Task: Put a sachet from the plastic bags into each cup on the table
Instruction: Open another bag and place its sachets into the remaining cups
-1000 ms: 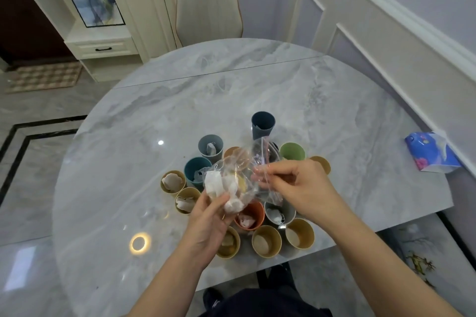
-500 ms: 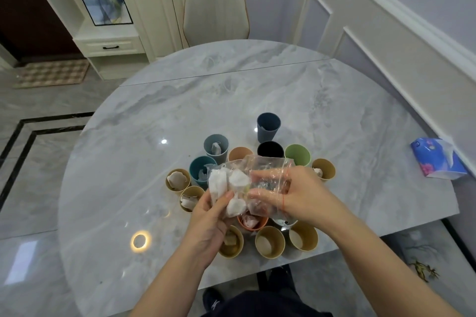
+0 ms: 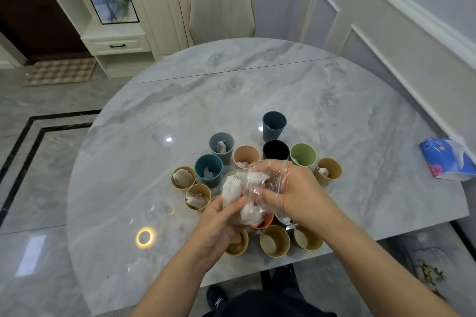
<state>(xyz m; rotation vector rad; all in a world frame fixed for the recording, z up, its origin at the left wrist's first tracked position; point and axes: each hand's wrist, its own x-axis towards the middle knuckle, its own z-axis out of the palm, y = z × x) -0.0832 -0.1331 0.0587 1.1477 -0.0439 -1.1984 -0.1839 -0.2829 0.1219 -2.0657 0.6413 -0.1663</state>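
Note:
Several coloured cups stand clustered on the marble table (image 3: pixel 257 100), most with a white sachet inside. Above them my left hand (image 3: pixel 219 226) grips the bottom of a clear plastic bag (image 3: pixel 252 185) that holds several white sachets. My right hand (image 3: pixel 291 193) has its fingers inside the bag's mouth, closed around a sachet. The black cup (image 3: pixel 275 150) looks empty inside. An orange cup (image 3: pixel 262 222) is half hidden under my hands. The tall dark blue cup (image 3: pixel 274 125) stands furthest back.
A blue tissue pack (image 3: pixel 448 161) lies at the table's right edge near the wall. A padded chair (image 3: pixel 221 8) stands at the far side. Three tan cups (image 3: pixel 274 240) sit close to the near table edge.
My right hand has pushed deeper into the bag, which has dropped lower and crumpled between both hands. The camera has shifted slightly.

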